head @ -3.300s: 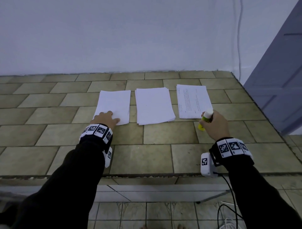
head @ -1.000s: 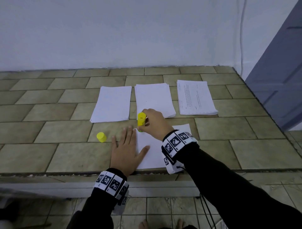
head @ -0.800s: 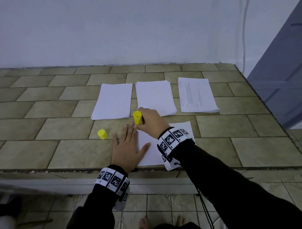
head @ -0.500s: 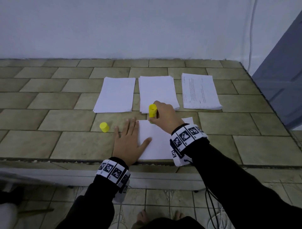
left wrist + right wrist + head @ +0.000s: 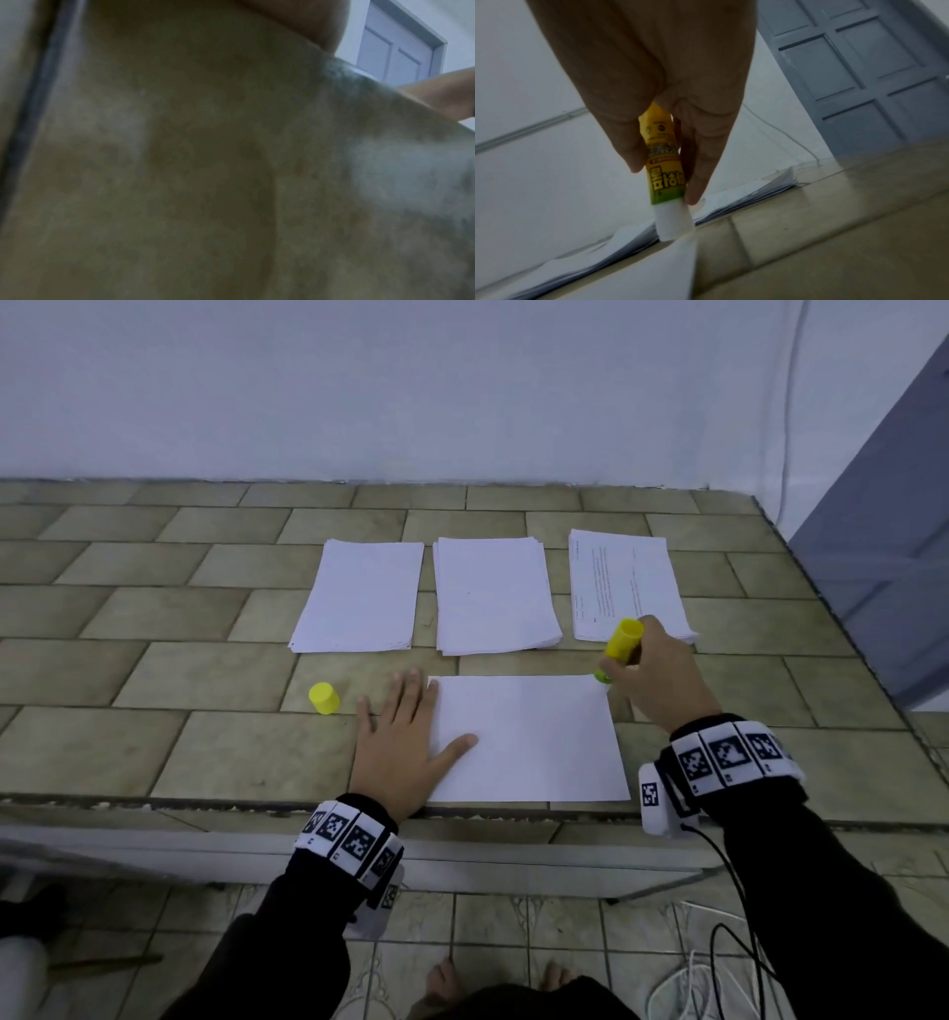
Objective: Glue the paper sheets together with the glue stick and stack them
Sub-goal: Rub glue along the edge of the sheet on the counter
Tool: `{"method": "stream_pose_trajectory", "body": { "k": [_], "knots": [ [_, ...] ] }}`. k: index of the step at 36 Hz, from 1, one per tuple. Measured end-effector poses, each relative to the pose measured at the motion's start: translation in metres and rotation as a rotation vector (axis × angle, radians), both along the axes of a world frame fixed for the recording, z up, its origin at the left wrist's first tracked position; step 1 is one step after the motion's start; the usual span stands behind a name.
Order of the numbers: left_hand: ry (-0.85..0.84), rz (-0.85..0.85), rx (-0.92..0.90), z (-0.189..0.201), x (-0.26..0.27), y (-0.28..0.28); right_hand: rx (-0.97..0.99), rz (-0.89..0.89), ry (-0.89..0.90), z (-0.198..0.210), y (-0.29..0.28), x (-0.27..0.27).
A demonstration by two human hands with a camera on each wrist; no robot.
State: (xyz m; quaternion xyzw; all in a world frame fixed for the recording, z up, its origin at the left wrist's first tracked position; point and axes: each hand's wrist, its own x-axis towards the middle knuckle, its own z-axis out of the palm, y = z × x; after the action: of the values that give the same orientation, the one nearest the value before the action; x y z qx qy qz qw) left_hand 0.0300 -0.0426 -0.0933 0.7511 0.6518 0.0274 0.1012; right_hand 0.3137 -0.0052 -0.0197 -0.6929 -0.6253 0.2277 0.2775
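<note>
At sheet (image 5: 529, 737) far right corner: glue stick (image 5: 620, 643) tip touching, tilted, gripped by right hand (image 5: 657, 677). Left hand (image 5: 400, 752) flat, fingers spread, pinning left edge; sheet's long axis runs leftward.

A yellow glue stick (image 5: 620, 643), uncapped and tilted, has its white tip seemingly touching the near sheet (image 5: 524, 737) at its two-o'clock corner; three paper stacks (image 5: 492, 595) lie at twelve.

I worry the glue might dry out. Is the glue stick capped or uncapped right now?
Uncapped. The right hand holds the glue stick with its white glue end bare, and the yellow cap stands apart on the tiled counter.
</note>
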Motion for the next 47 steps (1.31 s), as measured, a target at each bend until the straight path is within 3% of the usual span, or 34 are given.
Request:
{"method": "stream_pose_trajectory", "body": {
  "k": [3,7,14,20,28,43,47],
  "knots": [
    [0.02,-0.009,-0.018,0.004,0.001,-0.001,0.009,-0.005,0.078,0.003,-0.003,-0.009],
    [0.039,-0.02,-0.017,0.006,0.002,-0.002,0.075,0.189,0.186,0.006,-0.013,-0.04],
    [0.059,-0.034,-0.012,0.009,0.003,-0.003,0.026,0.459,0.178,0.003,-0.024,-0.109],
    [0.044,-0.065,-0.007,0.011,0.002,-0.004,0.016,0.534,0.079,-0.004,-0.025,-0.137],
    [0.055,-0.046,-0.009,0.01,0.003,-0.003,-0.007,0.475,-0.02,-0.004,-0.021,-0.126],
    [0.048,-0.023,-0.01,0.006,0.002,-0.003,0.073,0.068,-0.025,-0.01,-0.047,-0.006],
    [0.03,-0.019,0.003,0.005,0.001,-0.002,0.068,0.036,-0.022,-0.012,-0.049,0.004]
  ]
}}
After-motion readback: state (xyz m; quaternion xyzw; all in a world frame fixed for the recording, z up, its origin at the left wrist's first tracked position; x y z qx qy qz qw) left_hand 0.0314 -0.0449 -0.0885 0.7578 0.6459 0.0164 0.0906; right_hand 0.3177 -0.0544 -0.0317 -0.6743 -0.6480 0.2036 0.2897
